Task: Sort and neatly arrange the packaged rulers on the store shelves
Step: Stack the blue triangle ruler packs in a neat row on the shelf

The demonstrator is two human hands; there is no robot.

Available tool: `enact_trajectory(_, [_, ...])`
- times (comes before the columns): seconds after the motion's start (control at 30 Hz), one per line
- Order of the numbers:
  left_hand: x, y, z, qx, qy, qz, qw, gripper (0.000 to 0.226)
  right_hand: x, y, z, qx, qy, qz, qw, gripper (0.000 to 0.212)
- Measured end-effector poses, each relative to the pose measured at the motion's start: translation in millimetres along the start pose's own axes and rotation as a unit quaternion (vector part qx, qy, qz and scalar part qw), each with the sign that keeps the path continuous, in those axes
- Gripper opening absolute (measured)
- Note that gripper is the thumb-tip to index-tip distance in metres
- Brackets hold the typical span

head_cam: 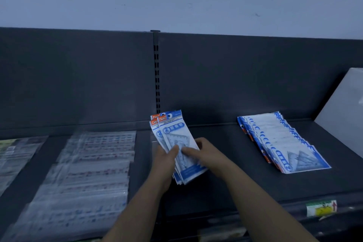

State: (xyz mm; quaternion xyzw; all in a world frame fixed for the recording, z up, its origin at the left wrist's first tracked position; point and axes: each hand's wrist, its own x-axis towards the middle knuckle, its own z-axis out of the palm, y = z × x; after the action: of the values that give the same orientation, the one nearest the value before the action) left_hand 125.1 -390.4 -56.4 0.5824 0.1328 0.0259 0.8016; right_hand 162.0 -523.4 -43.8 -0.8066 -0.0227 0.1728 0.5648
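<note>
Grips a fan of packs (172, 129) in left hand (164, 165), thumb on top; pinches the front pack with right hand (202, 149), above shelf (225, 179) centre. Likely squaring the fan; to follow, laying it beside the row (284, 143) at 3 o'clock, edges aligned.

Dark grey metal shelf (220, 137). Left section: rows of clear-wrapped rulers (88, 173), lying flat. Right section: overlapping row of blue-and-white ruler packs (282, 143); grey board (341, 112) leaning at far right.
</note>
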Motion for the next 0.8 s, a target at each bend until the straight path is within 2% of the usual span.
enact_trajectory(0.1, [4.2, -5.6, 7.9, -0.008, 0.009, -0.012, 1.000, 0.029, -1.9, 4.7, -9.8, 0.034, -0.049, 0.005, 0.998, 0.051])
enact_trajectory(0.2, [3.9, -10.5, 15.5, 0.021, -0.046, -0.014, 0.999, 0.032, -6.1, 5.1, -25.9, -0.010, -0.058, -0.039, 0.998, 0.043])
enact_trajectory(0.27, [3.7, -9.0, 15.2, 0.054, -0.066, 0.031, 0.996, 0.033, -9.9, -2.2, -45.1, -0.065, -0.039, -0.069, 0.995, 0.037])
enact_trajectory(0.33, [6.1, -3.6, 9.0, 0.064, -0.026, 0.097, 0.993, 0.053, -17.1, -14.3, -67.8, -0.150, -0.022, -0.090, 0.984, 0.036])
enact_trajectory(0.4, [12.9, 2.4, -1.0, 0.112, 0.041, 0.140, 0.983, 0.082, -22.4, -21.7, -85.5, -0.284, -0.006, -0.104, 0.953, 0.032])
enact_trajectory(0.43, [17.3, 2.8, -6.7, 0.171, 0.053, 0.150, 0.972, 0.095, -23.2, -21.5, -89.9, -0.349, -0.009, -0.103, 0.932, 0.028])
enact_trajectory(0.5, [20.1, 1.8, -10.9, 0.266, -0.006, 0.137, 0.954, 0.109, -22.0, -15.9, -88.5, -0.450, -0.015, -0.088, 0.889, 0.020])
enact_trajectory(0.57, [18.6, -3.7, -7.0, 0.293, -0.087, 0.082, 0.949, 0.103, -21.3, -5.1, -81.5, -0.477, 0.005, -0.092, 0.874, 0.016])
enact_trajectory(0.63, [21.6, -11.9, -4.5, 0.307, -0.093, 0.074, 0.944, 0.076, -22.2, 4.9, -81.8, -0.453, 0.059, -0.101, 0.884, 0.026])
enact_trajectory(0.7, [21.1, -15.0, -3.7, 0.315, -0.077, 0.091, 0.942, 0.049, -23.6, 19.0, -88.4, -0.373, 0.117, -0.087, 0.916, 0.043])
enact_trajectory(0.8, [15.5, -18.4, 0.0, 0.312, -0.100, 0.085, 0.941, 0.041, -31.0, 42.1, -87.6, -0.203, 0.150, -0.064, 0.965, 0.049])
